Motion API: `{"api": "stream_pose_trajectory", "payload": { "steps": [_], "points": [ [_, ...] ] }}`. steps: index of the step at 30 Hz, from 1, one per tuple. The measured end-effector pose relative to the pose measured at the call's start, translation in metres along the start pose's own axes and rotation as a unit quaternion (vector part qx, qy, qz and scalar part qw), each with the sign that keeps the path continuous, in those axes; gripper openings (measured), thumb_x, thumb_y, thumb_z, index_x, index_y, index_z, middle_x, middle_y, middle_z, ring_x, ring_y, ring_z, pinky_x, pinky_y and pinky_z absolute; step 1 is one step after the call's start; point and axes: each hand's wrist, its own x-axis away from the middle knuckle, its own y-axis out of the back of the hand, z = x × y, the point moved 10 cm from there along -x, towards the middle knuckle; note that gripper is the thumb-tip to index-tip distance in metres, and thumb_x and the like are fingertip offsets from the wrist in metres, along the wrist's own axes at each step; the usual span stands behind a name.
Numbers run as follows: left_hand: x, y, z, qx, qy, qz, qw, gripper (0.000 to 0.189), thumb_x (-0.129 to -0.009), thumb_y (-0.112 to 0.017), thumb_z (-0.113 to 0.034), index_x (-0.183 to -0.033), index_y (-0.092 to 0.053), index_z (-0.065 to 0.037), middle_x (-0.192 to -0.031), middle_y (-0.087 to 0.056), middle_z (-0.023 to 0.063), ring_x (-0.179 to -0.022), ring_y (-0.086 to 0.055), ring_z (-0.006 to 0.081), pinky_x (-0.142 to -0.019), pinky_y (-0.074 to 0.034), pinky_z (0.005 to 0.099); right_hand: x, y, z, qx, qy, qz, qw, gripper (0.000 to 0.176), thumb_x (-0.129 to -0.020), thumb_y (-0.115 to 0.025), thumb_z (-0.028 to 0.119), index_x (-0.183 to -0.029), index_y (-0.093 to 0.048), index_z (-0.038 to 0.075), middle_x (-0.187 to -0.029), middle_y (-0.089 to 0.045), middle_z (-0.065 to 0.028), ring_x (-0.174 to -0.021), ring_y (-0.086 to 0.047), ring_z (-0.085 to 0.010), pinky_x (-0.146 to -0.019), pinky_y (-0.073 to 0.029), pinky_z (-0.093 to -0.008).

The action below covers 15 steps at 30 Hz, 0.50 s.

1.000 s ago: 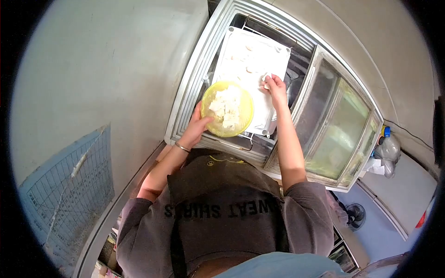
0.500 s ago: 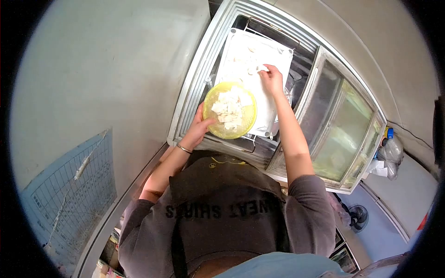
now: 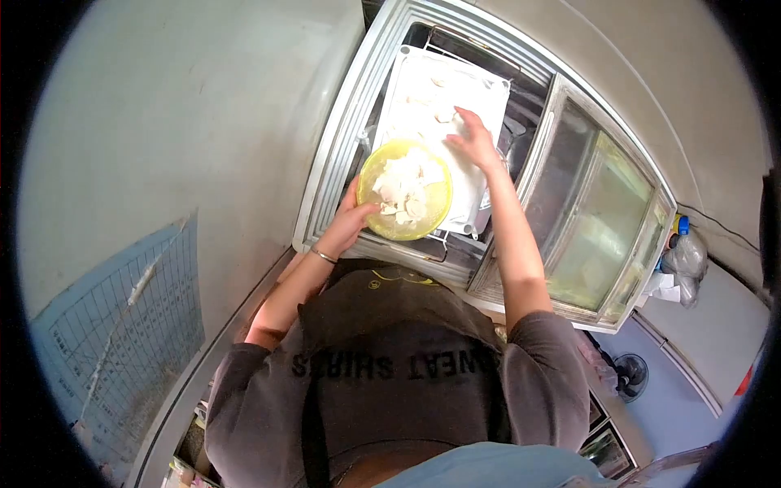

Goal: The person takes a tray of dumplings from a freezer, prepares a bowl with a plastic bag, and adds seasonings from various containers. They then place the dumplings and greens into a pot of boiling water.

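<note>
One glass-lidded chest (image 3: 329,175) holds a white tray (image 3: 478,93). Over its near left part, a yellow bowl (image 3: 442,202) is clasped at the left by the grip of the left hand (image 3: 348,219). The grip of the right hand (image 3: 480,148) is released. Pale pieces (image 3: 405,180) heap the bowl; a small piece (image 3: 443,117) sits just left of that right hand.

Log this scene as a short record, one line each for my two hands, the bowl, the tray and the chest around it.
Left hand: grips the yellow bowl by its side
Right hand: open over the white tray, nothing visibly held
Bowl: heaped with white pieces, held over the tray's near part
Tray: pale pieces lie on it
Chest: partly open, glass panel to the right
</note>
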Motion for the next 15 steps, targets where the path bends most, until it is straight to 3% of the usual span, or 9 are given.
{"api": "stream_pose_trajectory", "payload": {
  "steps": [1,3,4,6,7,10,11,14,15],
  "points": [
    [0.004,0.001,-0.001,-0.001,0.0,0.0,1.0,0.075,-0.078,-0.053,0.005,-0.141,-0.017,-0.011,-0.129,-0.041,0.0102,-0.116,-0.045,0.0205,-0.089,-0.046,0.0328,-0.002,-0.007,0.006,0.0,0.0,-0.002,1.0,0.043,-0.076,-0.065,0.013,-0.118,-0.056,0.008,-0.116,-0.057,-0.0143,-0.106,-0.055,-0.0244,-0.088,-0.045,-0.0344],
    [0.012,0.003,-0.005,-0.002,0.003,-0.011,1.0,0.075,-0.078,-0.053,0.006,-0.142,-0.017,-0.012,-0.129,-0.041,0.0102,-0.116,-0.045,0.0207,-0.089,-0.046,0.0329,-0.003,-0.039,0.034,0.169,0.098,0.057,0.979,0.042,-0.069,-0.067,0.009,-0.111,-0.06,0.009,-0.119,-0.053,-0.0161,-0.111,-0.05,-0.0287,-0.09,-0.044,-0.0362],
    [0.017,0.007,-0.006,-0.002,0.008,-0.024,1.0,0.075,-0.078,-0.053,0.006,-0.142,-0.017,-0.012,-0.129,-0.042,0.0102,-0.116,-0.045,0.021,-0.089,-0.046,0.033,-0.006,-0.045,0.031,0.164,0.098,0.057,0.98,0.042,-0.069,-0.067,0.009,-0.111,-0.06,0.009,-0.119,-0.053,-0.0161,-0.111,-0.05,-0.0287,-0.09,-0.044,-0.0362],
    [0.02,0.017,-0.003,0.009,0.011,-0.03,0.999,0.076,-0.077,-0.053,0.006,-0.141,-0.017,-0.01,-0.13,-0.041,0.0105,-0.117,-0.044,0.021,-0.09,-0.045,0.033,-0.013,-0.063,0.004,0.094,0.016,0.131,0.987,0.036,-0.067,-0.068,0.009,-0.102,-0.063,0.009,-0.113,-0.055,-0.0164,-0.103,-0.054,-0.0299,-0.086,-0.045,-0.0346],
    [0.022,0.019,-0.004,0.012,0.0,-0.03,0.999,0.075,-0.077,-0.053,0.006,-0.141,-0.017,-0.009,-0.13,-0.041,0.0108,-0.117,-0.044,0.0211,-0.091,-0.044,0.0332,-0.013,-0.059,-0.005,0.033,-0.013,0.121,0.992,0.028,-0.068,-0.07,0.013,-0.095,-0.064,0.007,-0.103,-0.058,-0.0176,-0.094,-0.057,-0.0308,-0.082,-0.046,-0.0345],
    [0.026,0.024,-0.006,0.014,-0.008,-0.038,0.999,0.075,-0.077,-0.053,0.006,-0.141,-0.016,-0.007,-0.13,-0.041,0.0114,-0.117,-0.044,0.0214,-0.093,-0.043,0.0336,0.0,-0.036,-0.034,-0.024,-0.099,0.076,0.992,0.026,-0.071,-0.07,0.016,-0.094,-0.064,0.006,-0.097,-0.061,-0.0185,-0.089,-0.059,-0.0292,-0.078,-0.046,-0.034],
    [0.027,0.026,-0.005,0.01,-0.004,-0.047,0.999,0.075,-0.077,-0.053,0.006,-0.141,-0.016,-0.007,-0.131,-0.04,0.0117,-0.117,-0.044,0.0216,-0.093,-0.042,0.0338,0.012,-0.038,-0.061,-0.107,-0.196,0.072,0.972,0.029,-0.074,-0.07,0.021,-0.097,-0.063,0.005,-0.096,-0.063,-0.0187,-0.088,-0.06,-0.0275,-0.077,-0.046,-0.0345],
    [0.024,0.028,-0.003,0.032,-0.009,-0.046,0.998,0.075,-0.077,-0.053,0.006,-0.142,-0.016,-0.008,-0.131,-0.039,0.0119,-0.117,-0.044,0.0219,-0.094,-0.042,0.0335,0.04,-0.021,-0.066,-0.083,-0.276,0.064,0.955,0.033,-0.075,-0.069,0.021,-0.103,-0.061,0.005,-0.098,-0.063,-0.0171,-0.089,-0.061,-0.0256,-0.078,-0.046,-0.0352],
    [0.024,0.025,-0.004,0.031,-0.009,-0.039,0.999,0.076,-0.077,-0.053,0.006,-0.142,-0.015,-0.008,-0.132,-0.039,0.0118,-0.118,-0.043,0.0218,-0.093,-0.043,0.0329,0.036,-0.009,-0.036,-0.053,-0.147,-0.011,0.988,0.036,-0.075,-0.068,0.02,-0.106,-0.06,0.005,-0.096,-0.062,-0.0155,-0.088,-0.06,-0.0269,-0.078,-0.047,-0.0358]
  ]
}}
